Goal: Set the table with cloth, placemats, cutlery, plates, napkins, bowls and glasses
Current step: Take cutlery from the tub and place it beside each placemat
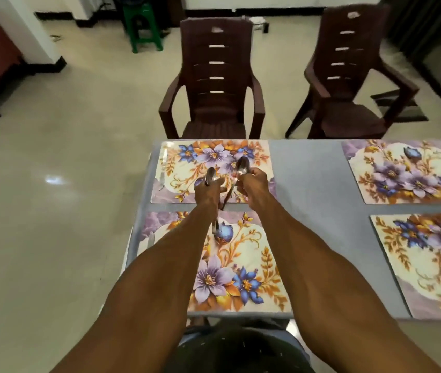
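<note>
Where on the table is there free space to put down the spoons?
A bare strip of cloth runs between the left placemats and the right placemats. The near left mat is mostly free; a knife lies at its left edge. The far left mat is crowded by both hands, left and right, holding spoons.

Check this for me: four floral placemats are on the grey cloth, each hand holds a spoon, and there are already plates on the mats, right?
Not quite. The head view shows no plates yet: the placemats on the cloth are bare except for some cutlery near the left edges. The rest holds: four floral mats, the left hand grips a spoon and the right hand grips another spoon.
</note>
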